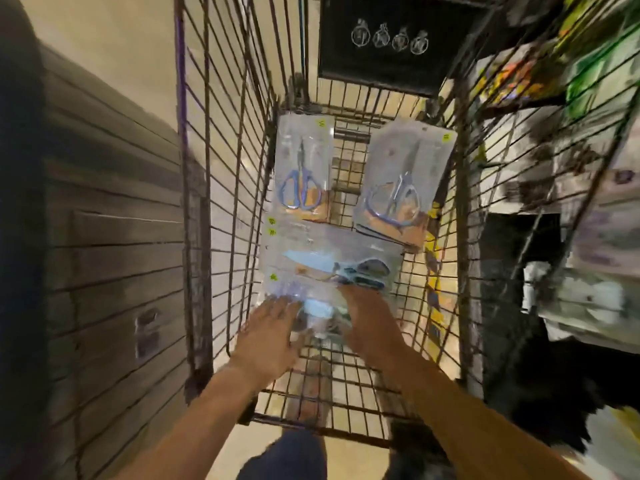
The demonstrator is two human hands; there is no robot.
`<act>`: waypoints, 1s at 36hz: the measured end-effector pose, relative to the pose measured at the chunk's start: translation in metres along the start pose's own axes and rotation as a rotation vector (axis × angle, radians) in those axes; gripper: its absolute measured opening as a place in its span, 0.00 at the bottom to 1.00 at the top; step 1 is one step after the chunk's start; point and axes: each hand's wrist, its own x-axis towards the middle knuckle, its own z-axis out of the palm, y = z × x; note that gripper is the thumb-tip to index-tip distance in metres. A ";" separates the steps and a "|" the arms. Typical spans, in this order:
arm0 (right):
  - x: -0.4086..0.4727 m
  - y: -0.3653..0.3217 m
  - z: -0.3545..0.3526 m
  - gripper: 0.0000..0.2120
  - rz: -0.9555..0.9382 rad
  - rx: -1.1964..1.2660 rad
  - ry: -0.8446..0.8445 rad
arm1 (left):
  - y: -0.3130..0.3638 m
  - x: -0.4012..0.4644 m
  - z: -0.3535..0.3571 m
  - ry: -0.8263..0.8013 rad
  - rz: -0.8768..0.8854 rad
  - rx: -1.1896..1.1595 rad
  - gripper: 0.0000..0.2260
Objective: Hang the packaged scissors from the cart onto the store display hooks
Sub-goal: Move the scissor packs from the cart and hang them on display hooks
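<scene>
Slatwall (114, 237) flanks my wire cart (225, 168) on beige floor. Left hand (270, 337) lies spread, palm down, right hand (370, 323) gripping the nearest scissors packages (322, 268) on the cart bottom.

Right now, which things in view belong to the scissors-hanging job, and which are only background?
Belongs to the job:
- cart
- near scissors packs, both hands on them
- far-left scissors pack
- far-right scissors pack
- left hand
- right hand

Only background:
- black sign on the cart's far end
- slatted wall
- blurred shelf goods
</scene>
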 end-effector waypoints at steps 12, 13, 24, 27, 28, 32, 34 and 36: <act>-0.001 0.011 0.012 0.35 0.003 -0.106 0.127 | -0.008 -0.012 0.020 0.083 0.000 -0.141 0.32; 0.001 0.009 0.009 0.30 0.003 -0.060 0.088 | -0.009 -0.013 0.020 0.084 -0.006 -0.153 0.32; -0.001 0.000 -0.020 0.17 -0.018 -0.061 -0.277 | -0.007 -0.020 0.007 0.005 -0.051 -0.328 0.22; -0.012 0.001 -0.036 0.23 -0.012 0.026 -0.237 | -0.004 -0.024 -0.004 0.084 -0.050 -0.437 0.32; -0.017 0.002 -0.041 0.25 -0.005 0.089 -0.208 | -0.003 -0.024 -0.007 0.148 -0.041 -0.479 0.32; -0.033 -0.001 -0.055 0.26 0.006 0.376 -0.055 | 0.003 -0.024 -0.021 0.328 -0.044 -0.640 0.21; -0.036 -0.005 -0.061 0.22 0.036 0.514 0.020 | 0.008 -0.022 -0.028 0.324 -0.074 -0.770 0.22; -0.038 -0.013 -0.067 0.21 0.091 0.681 0.044 | 0.016 -0.021 -0.037 0.294 -0.116 -0.970 0.23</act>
